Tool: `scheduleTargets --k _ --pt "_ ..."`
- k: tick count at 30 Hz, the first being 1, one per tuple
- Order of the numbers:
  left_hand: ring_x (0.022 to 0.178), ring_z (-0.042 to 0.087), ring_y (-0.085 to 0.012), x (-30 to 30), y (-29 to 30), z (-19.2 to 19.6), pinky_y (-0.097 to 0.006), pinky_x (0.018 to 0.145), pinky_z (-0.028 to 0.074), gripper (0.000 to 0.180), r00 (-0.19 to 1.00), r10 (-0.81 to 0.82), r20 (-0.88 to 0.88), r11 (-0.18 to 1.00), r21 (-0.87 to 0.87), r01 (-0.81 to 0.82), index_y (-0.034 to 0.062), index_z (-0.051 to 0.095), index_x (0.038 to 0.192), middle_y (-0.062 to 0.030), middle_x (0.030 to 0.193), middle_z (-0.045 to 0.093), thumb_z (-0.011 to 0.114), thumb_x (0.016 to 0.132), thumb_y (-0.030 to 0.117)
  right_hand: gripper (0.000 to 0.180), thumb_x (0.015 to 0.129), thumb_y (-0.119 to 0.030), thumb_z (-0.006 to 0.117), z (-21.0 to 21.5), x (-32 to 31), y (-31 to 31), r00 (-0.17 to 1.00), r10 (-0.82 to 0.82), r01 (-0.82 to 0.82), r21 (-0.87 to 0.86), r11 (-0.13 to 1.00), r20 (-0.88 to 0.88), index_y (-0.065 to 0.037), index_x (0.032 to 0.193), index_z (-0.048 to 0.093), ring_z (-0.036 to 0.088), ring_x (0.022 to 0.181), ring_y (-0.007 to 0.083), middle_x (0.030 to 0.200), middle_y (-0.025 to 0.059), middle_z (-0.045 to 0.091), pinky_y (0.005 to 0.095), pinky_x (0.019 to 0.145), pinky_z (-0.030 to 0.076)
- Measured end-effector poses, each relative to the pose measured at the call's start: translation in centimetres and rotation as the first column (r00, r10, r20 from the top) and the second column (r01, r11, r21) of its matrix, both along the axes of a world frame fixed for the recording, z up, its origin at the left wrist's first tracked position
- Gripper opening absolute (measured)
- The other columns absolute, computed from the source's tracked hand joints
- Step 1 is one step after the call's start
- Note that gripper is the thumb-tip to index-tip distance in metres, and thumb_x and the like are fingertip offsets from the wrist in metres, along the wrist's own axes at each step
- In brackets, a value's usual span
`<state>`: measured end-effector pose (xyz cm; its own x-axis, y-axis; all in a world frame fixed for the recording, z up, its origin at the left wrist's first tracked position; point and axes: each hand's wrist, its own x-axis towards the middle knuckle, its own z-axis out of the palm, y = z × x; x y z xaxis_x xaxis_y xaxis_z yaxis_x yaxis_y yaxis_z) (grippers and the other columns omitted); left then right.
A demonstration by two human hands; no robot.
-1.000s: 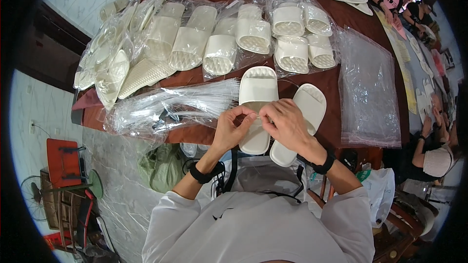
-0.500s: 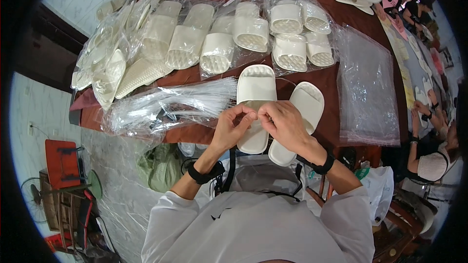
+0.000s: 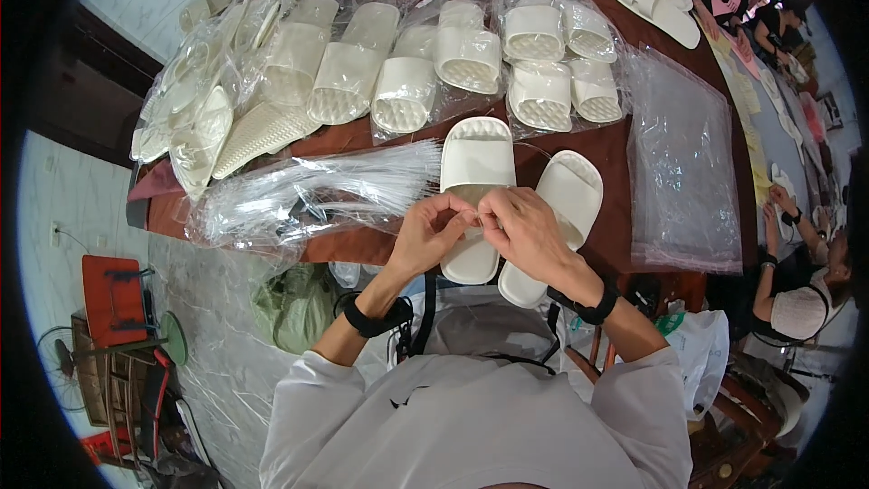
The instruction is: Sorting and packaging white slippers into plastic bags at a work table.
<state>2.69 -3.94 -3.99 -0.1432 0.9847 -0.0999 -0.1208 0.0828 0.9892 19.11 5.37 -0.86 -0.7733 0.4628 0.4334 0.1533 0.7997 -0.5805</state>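
Note:
My left hand (image 3: 433, 234) and my right hand (image 3: 523, 228) meet fingertip to fingertip, thumbs and forefingers pinched. Whatever sits between them is too small to make out. They hover over a pair of white slippers at the table's near edge. The left slipper (image 3: 477, 156) stands toe-end away from me, its middle partly covered by my fingers. Tilted beside it, the right slipper (image 3: 576, 195) is partly behind my right hand. A thin dark curved line shows between the two toes. Left of my hands lies a bundle of thin clear plastic strands (image 3: 335, 186).
Bagged white slippers (image 3: 405, 95) fill the far side of the brown-covered table (image 3: 625, 140). Clear plastic bags (image 3: 681, 158) lie flat at the right. Loose white slippers (image 3: 654, 2) are stacked at the far right corner. Other people (image 3: 801, 294) work along another table at right.
My hands stay pinched together in nearly the same place over the slippers. At the far right corner, the stack of loose slippers has changed, with one now lying along the edge.

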Motion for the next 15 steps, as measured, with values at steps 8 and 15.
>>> scheduleTargets --k 8,15 --pt "0.074 0.058 -0.0049 0.0 0.5 -0.5 -0.022 0.066 0.048 0.012 0.991 -0.011 -0.13 0.999 0.046 0.017 -0.0019 0.064 0.098 -0.0026 0.085 0.067 0.06 0.09 0.006 0.018 0.076 -0.002 0.063 -0.2 -0.3 -0.1 0.999 -0.04 0.037 0.081 0.996 0.036 -0.006 0.083 0.046 0.058 0.075 0.0309 0.076 0.0093 0.054 0.0409 0.07 0.045" --pt "0.064 0.064 -0.022 -0.7 0.5 4.7 -0.03 0.061 0.051 0.026 0.742 0.056 -0.668 0.998 0.019 -0.059 0.0074 0.068 0.103 -0.0119 0.084 0.069 0.072 0.079 0.017 0.014 0.08 -0.005 0.064 3.1 3.3 -0.8 0.97 -0.237 0.242 0.111 0.964 -0.053 -0.006 0.092 0.056 0.059 0.079 0.0312 0.085 0.0102 0.06 0.0399 0.072 0.047"
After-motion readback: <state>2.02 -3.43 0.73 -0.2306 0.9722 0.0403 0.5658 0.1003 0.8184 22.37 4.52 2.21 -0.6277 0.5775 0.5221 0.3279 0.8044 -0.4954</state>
